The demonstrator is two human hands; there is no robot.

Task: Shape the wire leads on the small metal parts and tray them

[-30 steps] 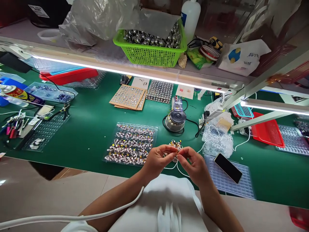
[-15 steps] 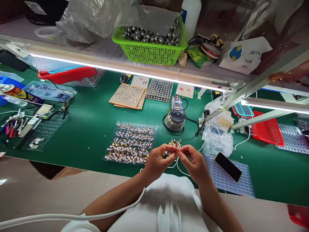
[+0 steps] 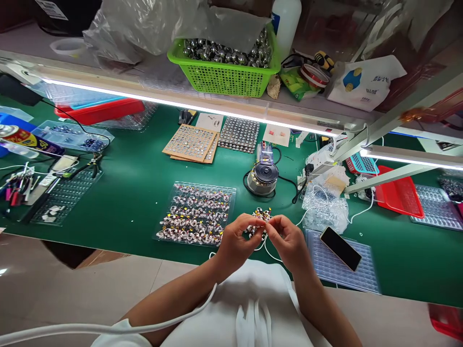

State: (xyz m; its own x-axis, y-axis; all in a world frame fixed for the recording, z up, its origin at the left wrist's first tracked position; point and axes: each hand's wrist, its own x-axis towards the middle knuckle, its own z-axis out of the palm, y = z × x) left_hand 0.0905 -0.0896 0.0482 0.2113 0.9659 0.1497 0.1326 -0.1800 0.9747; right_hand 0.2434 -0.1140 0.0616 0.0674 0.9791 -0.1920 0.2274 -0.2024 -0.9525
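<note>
Small wired part [image 3: 261,230], pinched between the closed fingertips of your left hand [image 3: 237,243] and right hand [image 3: 289,243], sits above the green bench's [image 3: 137,193] near edge, right of the clear parts tray [image 3: 197,213].

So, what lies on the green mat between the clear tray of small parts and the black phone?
In the head view, between the tray of small parts and the phone are both hands, pinching a small part, and a small loose pile of parts.
</note>
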